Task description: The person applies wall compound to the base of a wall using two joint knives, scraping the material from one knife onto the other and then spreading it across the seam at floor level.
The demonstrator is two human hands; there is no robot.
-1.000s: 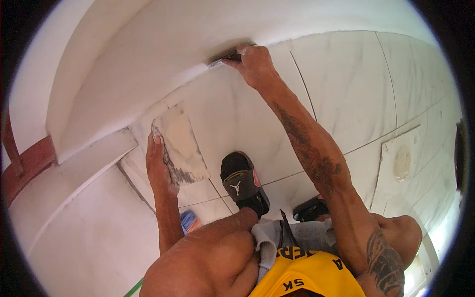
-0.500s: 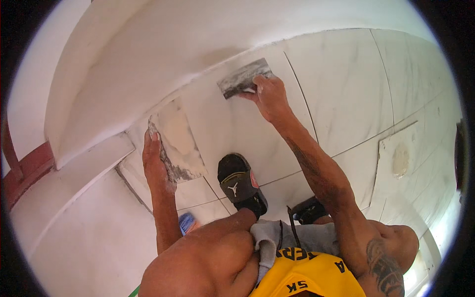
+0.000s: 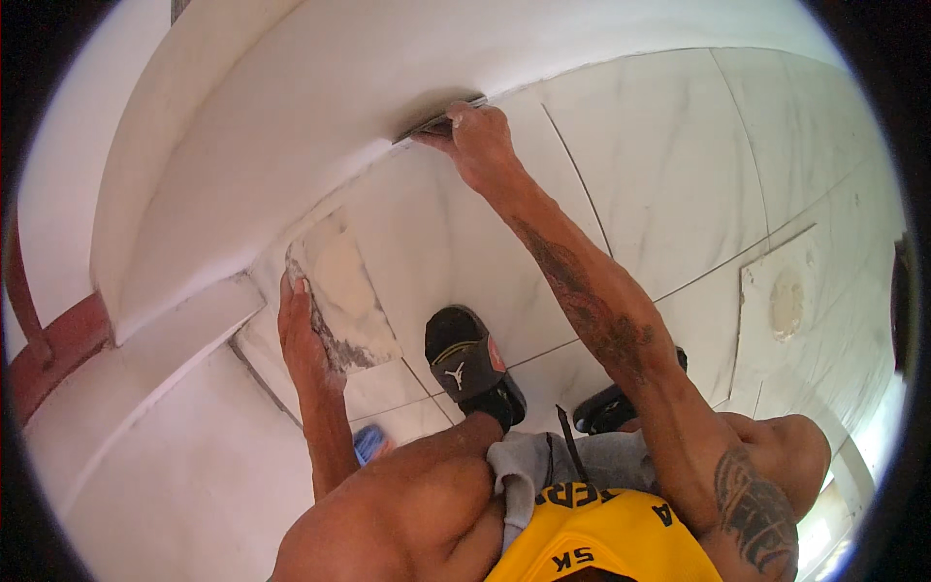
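Close to the foot of the white wall, my right hand [image 3: 477, 136] grips a flat, wide putty scraper [image 3: 417, 129]. Its blade is seen nearly edge-on and lies against the wall's lower part. My left hand [image 3: 306, 330] is closed on the left edge of a rectangular putty board [image 3: 357, 276], fingers along the side. Cream putty is spread over the board, with dark grey smears along its edge. How far the left fingers reach beneath the board is hidden.
The white wall [image 3: 291, 116] curves over white marbled floor tiles [image 3: 669, 155]. A square sheet with a cream patch [image 3: 787, 303] lies at right. My sandalled foot [image 3: 465, 359] is mid-floor. A blue item [image 3: 369, 442] lies beside my left knee; a reddish-brown frame [image 3: 63, 339] stands at left.
My right hand has moved up and left with the scraper, from above the floor to the wall. The blade has turned edge-on. My left hand and the putty board have barely moved.
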